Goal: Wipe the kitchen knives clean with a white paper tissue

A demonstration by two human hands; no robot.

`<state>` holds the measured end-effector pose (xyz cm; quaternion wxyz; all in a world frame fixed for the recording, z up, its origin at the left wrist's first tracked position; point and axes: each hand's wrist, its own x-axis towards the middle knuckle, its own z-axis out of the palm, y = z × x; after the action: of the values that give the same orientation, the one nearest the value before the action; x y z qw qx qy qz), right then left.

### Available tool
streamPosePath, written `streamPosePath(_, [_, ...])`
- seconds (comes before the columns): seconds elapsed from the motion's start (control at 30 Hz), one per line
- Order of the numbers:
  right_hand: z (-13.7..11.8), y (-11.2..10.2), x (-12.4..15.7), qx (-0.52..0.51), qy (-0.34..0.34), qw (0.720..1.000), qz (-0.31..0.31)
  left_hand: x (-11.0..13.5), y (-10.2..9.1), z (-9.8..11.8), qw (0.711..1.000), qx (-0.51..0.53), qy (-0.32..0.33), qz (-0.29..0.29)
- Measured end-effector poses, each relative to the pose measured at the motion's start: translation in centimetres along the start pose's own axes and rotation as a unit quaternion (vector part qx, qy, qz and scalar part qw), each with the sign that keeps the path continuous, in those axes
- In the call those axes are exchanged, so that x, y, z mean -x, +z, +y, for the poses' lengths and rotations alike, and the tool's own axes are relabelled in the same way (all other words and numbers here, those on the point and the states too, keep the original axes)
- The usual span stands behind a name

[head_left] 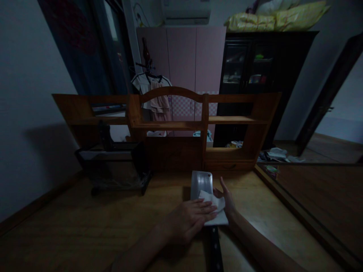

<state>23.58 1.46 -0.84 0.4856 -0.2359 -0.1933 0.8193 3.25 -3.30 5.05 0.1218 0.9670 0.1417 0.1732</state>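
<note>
A cleaver points away from me, its broad metal blade at the far end and its black riveted handle toward me. Across the lower blade lies a folded white tissue. My left hand presses that tissue onto the blade with its fingers laid together. At the blade's right edge is my right hand, one finger pointing up while the others curl behind the blade and tissue and are partly hidden. Neither hand is on the handle.
Behind the cleaver, a wooden shelf unit stands along the back of the wooden tabletop. A dark box-like rack with a black upright piece is at the left. A raised wooden edge borders the right side.
</note>
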Motion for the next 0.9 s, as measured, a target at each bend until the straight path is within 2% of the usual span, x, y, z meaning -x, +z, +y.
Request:
streamPosePath(0.2, [0.6, 0.6, 0.2, -0.02, -0.034, 0.999, -0.036, 0.8, 0.7, -1.9, 0.999, 0.01, 0.01, 0.051])
streamPosePath(0.4, [0.7, 0.7, 0.4, -0.022, -0.049, 0.997, -0.051, 2.1, 1.0, -4.1, 0.987, 0.005, -0.058, 0.152])
streamPosePath(0.5, [0.6, 1.2, 0.6, -0.014, -0.052, 0.997, -0.051, 2.4, 1.0, -4.5, 0.981, -0.021, -0.089, 0.172])
streamPosePath(0.6, [0.5, 1.7, 0.8, -0.002, -0.045, 0.997, -0.066, 1.9, 0.9, -4.2, 0.981, -0.044, -0.095, 0.16])
streamPosePath(0.7, [0.6, 1.8, 0.6, 0.014, -0.039, 0.997, -0.072, 1.1, 0.8, -3.4, 0.988, -0.063, -0.081, 0.115])
streamPosePath(0.8, [0.9, 1.4, 0.4, 0.024, -0.044, 0.998, -0.032, 0.5, 0.5, -2.3, 0.995, -0.067, -0.049, 0.059])
streamPosePath(0.9, [1.1, 1.2, 0.4, 0.029, -0.001, 1.0, -0.004, 0.3, 0.1, -1.6, 0.998, -0.057, -0.031, 0.02])
